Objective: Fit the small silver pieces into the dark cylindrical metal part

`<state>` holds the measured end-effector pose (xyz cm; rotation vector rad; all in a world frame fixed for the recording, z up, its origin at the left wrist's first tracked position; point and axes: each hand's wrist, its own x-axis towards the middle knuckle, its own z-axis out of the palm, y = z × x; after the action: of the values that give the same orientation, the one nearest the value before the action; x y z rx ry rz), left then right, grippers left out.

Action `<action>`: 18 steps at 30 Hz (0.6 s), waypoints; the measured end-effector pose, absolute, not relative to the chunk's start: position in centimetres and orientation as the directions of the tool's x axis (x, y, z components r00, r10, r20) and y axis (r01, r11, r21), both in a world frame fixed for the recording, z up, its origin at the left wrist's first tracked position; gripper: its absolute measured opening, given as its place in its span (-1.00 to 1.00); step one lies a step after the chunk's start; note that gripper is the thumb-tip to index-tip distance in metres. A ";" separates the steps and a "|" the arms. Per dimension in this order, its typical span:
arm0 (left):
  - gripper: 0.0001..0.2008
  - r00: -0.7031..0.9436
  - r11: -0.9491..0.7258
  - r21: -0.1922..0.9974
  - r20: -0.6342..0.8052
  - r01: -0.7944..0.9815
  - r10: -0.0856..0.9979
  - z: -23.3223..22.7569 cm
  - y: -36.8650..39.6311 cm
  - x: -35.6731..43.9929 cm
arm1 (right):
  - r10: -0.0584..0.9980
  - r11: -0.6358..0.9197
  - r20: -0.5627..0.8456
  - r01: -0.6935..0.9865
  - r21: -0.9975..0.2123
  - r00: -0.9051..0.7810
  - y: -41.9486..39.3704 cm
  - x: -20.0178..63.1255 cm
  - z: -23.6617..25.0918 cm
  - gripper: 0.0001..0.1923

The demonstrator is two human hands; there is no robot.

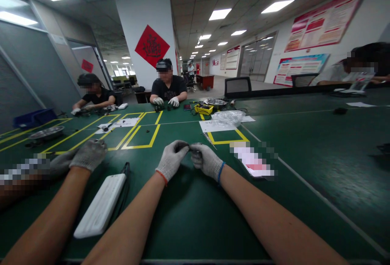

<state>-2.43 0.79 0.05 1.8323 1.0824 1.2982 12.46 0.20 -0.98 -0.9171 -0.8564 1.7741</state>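
1. The small dark part (pixel 191 147) is mostly hidden between the gloved fingers, so its shape and long axis cannot be told.
2. The left hand (pixel 171 159) and right hand (pixel 207 160) meet just above the green tabletop (pixel 189 212); both pinch this part.
3. A third gloved hand (pixel 89 154), a neighbour's, rests at the left.
4. One white power bank (pixel 100 206) lies near the left forearm.
5. Two seated people work across the tabletop.

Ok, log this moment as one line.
left hand: pinching small dark part | right hand: pinching same part | white power bank: left, untouched
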 end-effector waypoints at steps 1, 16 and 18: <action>-0.85 0.174 -0.459 0.851 0.427 0.255 0.887 0.0 0.8 -2.4 | 0.932 -0.327 -0.218 -0.412 -0.851 -0.288 0.2 12.5 -1.0 -0.58; -0.72 0.190 -0.386 0.898 0.350 0.210 0.917 -0.3 0.8 -2.5 | 0.942 -0.309 -0.211 -0.425 -0.851 -0.263 0.1 12.5 -0.8 -0.62; -0.73 0.193 -0.390 0.893 0.352 0.223 0.916 -0.3 0.8 -2.5 | 0.941 -0.313 -0.219 -0.423 -0.851 -0.257 0.0 12.4 -0.7 -0.62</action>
<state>-2.50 0.81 -0.32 1.7575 1.0745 1.2335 12.40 -0.02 -0.72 -0.9287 -0.8339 1.7482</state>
